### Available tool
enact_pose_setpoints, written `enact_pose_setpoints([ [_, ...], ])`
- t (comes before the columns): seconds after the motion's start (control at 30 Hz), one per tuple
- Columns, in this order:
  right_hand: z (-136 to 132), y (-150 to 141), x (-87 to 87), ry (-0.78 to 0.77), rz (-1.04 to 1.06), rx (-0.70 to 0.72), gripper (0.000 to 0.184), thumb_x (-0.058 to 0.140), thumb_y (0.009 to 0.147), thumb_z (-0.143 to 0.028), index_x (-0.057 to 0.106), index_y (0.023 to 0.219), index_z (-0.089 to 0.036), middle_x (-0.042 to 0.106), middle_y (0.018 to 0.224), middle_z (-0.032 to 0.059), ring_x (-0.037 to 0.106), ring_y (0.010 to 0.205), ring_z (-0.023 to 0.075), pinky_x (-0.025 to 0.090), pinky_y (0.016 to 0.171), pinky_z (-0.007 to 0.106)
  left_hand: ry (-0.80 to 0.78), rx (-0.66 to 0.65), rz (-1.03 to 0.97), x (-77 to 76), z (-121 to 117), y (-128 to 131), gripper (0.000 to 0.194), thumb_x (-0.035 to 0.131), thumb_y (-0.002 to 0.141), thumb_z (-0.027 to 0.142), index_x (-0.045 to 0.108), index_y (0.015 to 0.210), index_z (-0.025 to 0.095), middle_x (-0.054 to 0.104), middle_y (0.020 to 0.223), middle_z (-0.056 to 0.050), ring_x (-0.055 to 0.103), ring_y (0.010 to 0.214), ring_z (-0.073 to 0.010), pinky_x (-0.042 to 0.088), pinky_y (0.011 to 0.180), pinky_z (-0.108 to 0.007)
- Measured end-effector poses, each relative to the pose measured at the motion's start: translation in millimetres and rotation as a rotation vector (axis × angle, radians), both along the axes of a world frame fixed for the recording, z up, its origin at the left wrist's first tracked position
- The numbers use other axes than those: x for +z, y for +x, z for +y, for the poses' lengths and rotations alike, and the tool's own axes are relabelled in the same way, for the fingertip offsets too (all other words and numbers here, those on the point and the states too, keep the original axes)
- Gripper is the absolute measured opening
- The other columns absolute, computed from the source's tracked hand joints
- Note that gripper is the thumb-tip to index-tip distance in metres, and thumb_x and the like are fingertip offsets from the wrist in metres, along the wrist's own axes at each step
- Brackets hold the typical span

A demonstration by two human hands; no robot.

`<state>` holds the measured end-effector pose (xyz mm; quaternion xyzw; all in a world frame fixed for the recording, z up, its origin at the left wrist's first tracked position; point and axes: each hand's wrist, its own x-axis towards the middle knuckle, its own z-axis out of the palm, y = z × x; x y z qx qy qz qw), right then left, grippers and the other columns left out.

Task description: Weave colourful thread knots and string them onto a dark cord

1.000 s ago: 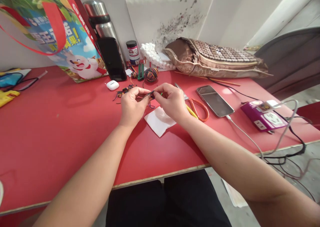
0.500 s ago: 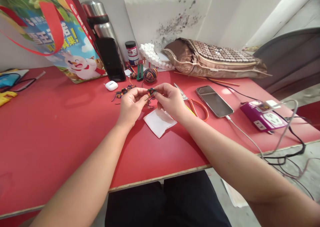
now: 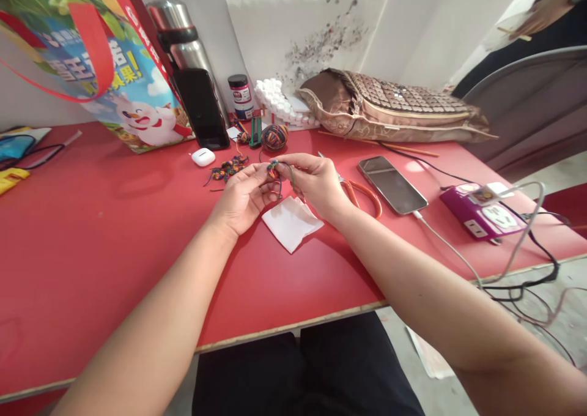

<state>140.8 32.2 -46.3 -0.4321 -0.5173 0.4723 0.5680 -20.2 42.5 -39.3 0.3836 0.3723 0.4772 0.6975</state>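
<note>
Between my hands is a small knotted piece of multicoloured cord (image 3: 273,170), with loose cord ends hanging from it. My left hand (image 3: 241,200) pinches it between thumb and index finger, the palm partly turned up and the other fingers curled below. From the other side my right hand (image 3: 320,183) is closed at the piece, and a strand loops by its fingertips. Several finished-looking knotted cord pieces (image 3: 228,168) lie in a pile just beyond my left hand. A ball of multicoloured cord (image 3: 274,137) rests behind the hands. Below them lies a folded white tissue (image 3: 291,225).
Scissors with orange handles (image 3: 369,199) lie by my right wrist, partly hidden. Farther right are a charging phone (image 3: 392,185) and a purple power strip (image 3: 481,213). A dark phone (image 3: 202,110) leans on a steel flask (image 3: 174,21). Another person's hand (image 3: 548,15) shows at upper right.
My left hand has rolled palm-up and its lower fingers have spread a little. The cord piece has turned, and a strand now loops by my right fingers. Another person has appeared at upper right.
</note>
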Motion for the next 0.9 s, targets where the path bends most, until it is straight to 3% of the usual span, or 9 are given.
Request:
enact_pose_setpoints([
  [0.17, -1.9, 1.7, 4.8, -0.028, -0.010, 0.051, 0.012, 0.075, 0.089, -0.023, 0.083, 0.097, -0.019, 0.061, 0.061, -0.0028, 0.053, 0.054, 0.0100, 0.042, 0.049, 0.022, 0.019, 0.004, -0.035, -4.2, 3.1, -3.2, 0.026, 0.093, 0.069, 0.017, 0.077, 0.089, 0.020, 0.073, 0.081, -0.001, 0.063, 0.065, -0.0100, 0.056, 0.061, -0.023],
  [0.27, -0.1, 7.8, 11.7, -0.119, 0.130, -0.054, 0.017, 0.067, 0.090, -0.012, 0.077, 0.103, -0.019, 0.066, 0.070, -0.0036, 0.050, 0.048, 0.0069, 0.040, 0.044, 0.021, 0.077, 0.051, -0.028, -6.2, 4.7, -4.8, 0.025, 0.089, 0.071, 0.011, 0.076, 0.090, 0.020, 0.075, 0.088, -0.001, 0.065, 0.068, -0.0091, 0.055, 0.065, -0.024],
  [0.33, 1.3, 11.7, 15.3, -0.188, 0.245, -0.109, 0.011, 0.066, 0.091, -0.012, 0.071, 0.098, -0.017, 0.070, 0.080, -0.0014, 0.053, 0.049, 0.0056, 0.039, 0.042, 0.020, 0.123, 0.103, -0.016, -6.3, 4.6, -4.2, 0.025, 0.087, 0.070, 0.007, 0.075, 0.089, 0.019, 0.076, 0.090, -0.001, 0.066, 0.071, -0.0089, 0.054, 0.066, -0.023],
  [0.4, 1.8, 13.2, 16.5, -0.266, 0.323, -0.044, 0.004, 0.071, 0.090, -0.017, 0.068, 0.089, -0.016, 0.072, 0.082, 0.0006, 0.054, 0.049, 0.0050, 0.038, 0.040, 0.019, 0.158, 0.143, -0.016, -5.8, 3.6, -2.4, 0.025, 0.087, 0.069, 0.005, 0.076, 0.087, 0.018, 0.076, 0.088, -0.001, 0.066, 0.072, -0.0090, 0.054, 0.067, -0.022],
  [0.53, 0.6, 9.8, 12.6, -0.363, 0.388, 0.182, 0.026, 0.090, 0.072, -0.021, 0.069, 0.084, -0.014, 0.068, 0.074, -0.0015, 0.055, 0.051, 0.0059, 0.036, 0.039, 0.018, 0.180, 0.156, -0.034, -4.3, 1.0, 1.2, 0.024, 0.087, 0.067, 0.004, 0.076, 0.085, 0.016, 0.075, 0.084, -0.002, 0.066, 0.070, -0.0100, 0.055, 0.066, -0.022],
  [0.63, 0.7, 8.2, 8.7, -0.327, 0.414, 0.235, 0.039, 0.096, 0.059, -0.017, 0.070, 0.088, -0.014, 0.067, 0.072, -0.0044, 0.053, 0.050, 0.0051, 0.035, 0.040, 0.018, 0.145, 0.118, -0.039, -1.1, -0.7, 0.6, 0.021, 0.084, 0.070, 0.004, 0.076, 0.085, 0.015, 0.075, 0.083, -0.002, 0.067, 0.069, -0.0110, 0.057, 0.068, -0.025],
  [0.8, 2.9, 11.3, 8.1, -0.228, 0.422, 0.342, 0.045, 0.096, 0.059, -0.019, 0.071, 0.097, -0.016, 0.070, 0.075, -0.0049, 0.047, 0.047, 0.0027, 0.034, 0.043, 0.019, -0.090, -0.055, -0.112, 6.6, -2.7, -4.5, 0.020, 0.079, 0.073, -0.002, 0.078, 0.086, 0.014, 0.074, 0.076, -0.002, 0.063, 0.061, -0.0090, 0.054, 0.061, -0.022],
  [0.9, 4.0, 14.4, 9.5, -0.239, 0.419, 0.383, 0.046, 0.095, 0.060, -0.019, 0.071, 0.099, -0.016, 0.069, 0.075, -0.0048, 0.046, 0.047, 0.0025, 0.032, 0.043, 0.019, -0.163, -0.085, -0.151, 7.0, -2.5, -5.0, 0.020, 0.077, 0.074, -0.003, 0.079, 0.086, 0.013, 0.073, 0.074, -0.002, 0.060, 0.057, -0.0072, 0.054, 0.059, -0.021],
])
